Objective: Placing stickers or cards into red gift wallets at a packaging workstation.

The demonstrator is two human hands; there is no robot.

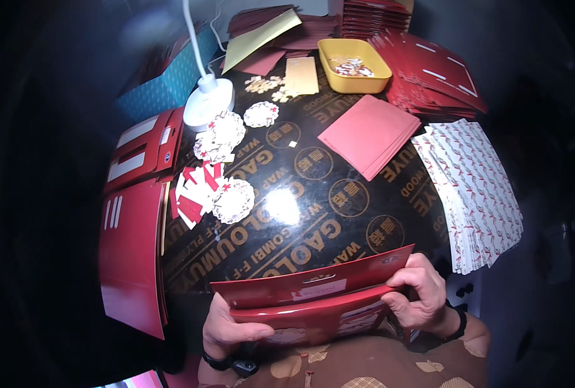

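Close to my body, a red card packet (313,309) with a slotted upper flap is held between both hands. Its flap stands apart from the front panel, which has pale printed patches. My left hand (229,326) grips the left end, thumb across the front and fingers hidden behind. At the right end, my right hand (420,294) pinches the upper edge between thumb and bent fingers. What lies inside the packet cannot be made out.
Frilly white paper rounds (234,201) and red and white strips (197,192) lie left. Red packets (132,239) line the left edge. Pink cards (368,136), patterned white sheets (478,194) and a yellow tub (355,81) stand right and far. A white lamp base (208,103) is back left.
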